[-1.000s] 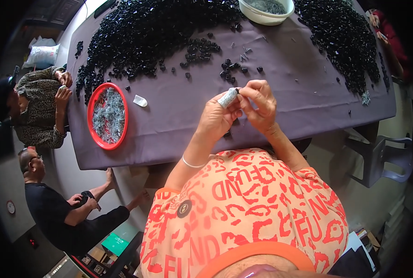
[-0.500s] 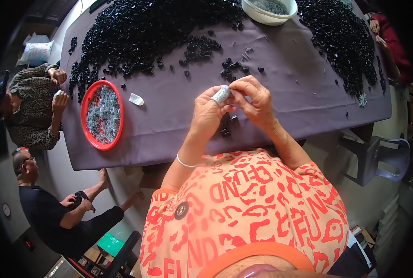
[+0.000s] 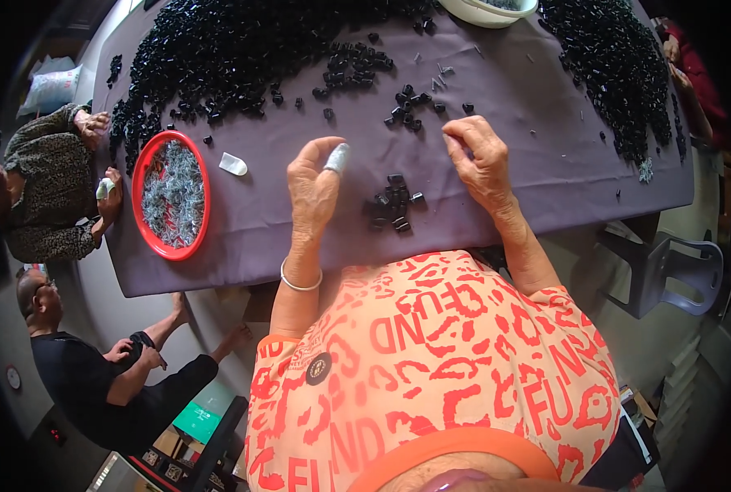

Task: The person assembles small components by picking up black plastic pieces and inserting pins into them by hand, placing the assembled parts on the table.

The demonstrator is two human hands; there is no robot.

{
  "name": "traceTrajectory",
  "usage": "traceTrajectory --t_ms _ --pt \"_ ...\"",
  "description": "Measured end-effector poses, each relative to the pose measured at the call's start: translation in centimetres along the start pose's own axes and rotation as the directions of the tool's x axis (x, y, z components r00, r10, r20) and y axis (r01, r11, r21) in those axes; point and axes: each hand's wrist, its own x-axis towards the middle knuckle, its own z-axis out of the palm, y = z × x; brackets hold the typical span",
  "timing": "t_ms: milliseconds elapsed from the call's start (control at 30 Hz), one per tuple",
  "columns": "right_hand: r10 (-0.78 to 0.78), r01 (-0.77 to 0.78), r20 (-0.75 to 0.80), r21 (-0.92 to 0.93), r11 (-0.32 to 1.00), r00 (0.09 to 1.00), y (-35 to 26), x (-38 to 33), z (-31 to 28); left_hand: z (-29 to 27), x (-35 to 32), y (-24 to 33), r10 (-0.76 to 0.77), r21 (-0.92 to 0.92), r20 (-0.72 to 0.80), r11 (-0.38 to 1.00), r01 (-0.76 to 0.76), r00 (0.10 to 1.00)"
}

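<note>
The left hand (image 3: 312,182) is positioned above the near part of the table (image 3: 546,193), half open, with its digits loosely curled and nothing in its grasp. A pale finger cover (image 3: 338,157) is fitted over one digit. A light-coloured bangle (image 3: 301,288) encircles the left wrist. The right hand (image 3: 482,164) is set well apart from it, digits bent, thumb and index finger near each other; whether a small part sits between their tips cannot be determined at this resolution.

A small cluster of black parts (image 3: 396,202) lies on the cloth between the two forearms, near the table edge and touching neither hand. A second group of black pieces (image 3: 405,108) lies farther out, with thin metallic pins (image 3: 440,80) just beyond.

To the left, a red oval basket (image 3: 177,253) contains tangled grey pieces (image 3: 171,197). A loose white finger cover (image 3: 233,164) lies just beside the basket. The large black heap (image 3: 218,61) occupies the far left; a white bowl (image 3: 482,16) stands to its right.
</note>
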Motion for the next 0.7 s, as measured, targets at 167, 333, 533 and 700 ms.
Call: traceTrajectory --t_ms 167,333,533,700 --pt "-0.266 0.272 0.071 -0.099 0.957 0.961 -1.0 2.8 2.8 1.4 0.1 -1.6 0.127 0.026 0.028 0.991 -0.127 0.992" --pt "-0.362 0.436 0.253 -0.375 0.818 0.897 -0.2 4.3 5.1 1.8 0.2 -1.9 0.117 0.034 0.071 0.992 -0.12 0.991" --pt "-0.255 0.278 0.219 -0.084 0.957 0.942 -1.0 3.8 4.3 1.2 -0.2 0.4 -0.13 -0.168 0.113 0.975 0.148 0.985" --pt "0.249 -0.362 0.274 0.526 0.77 0.929 -2.8 2.2 3.3 3.1 -0.6 0.9 -0.173 -0.633 0.387 0.664 0.397 0.906"
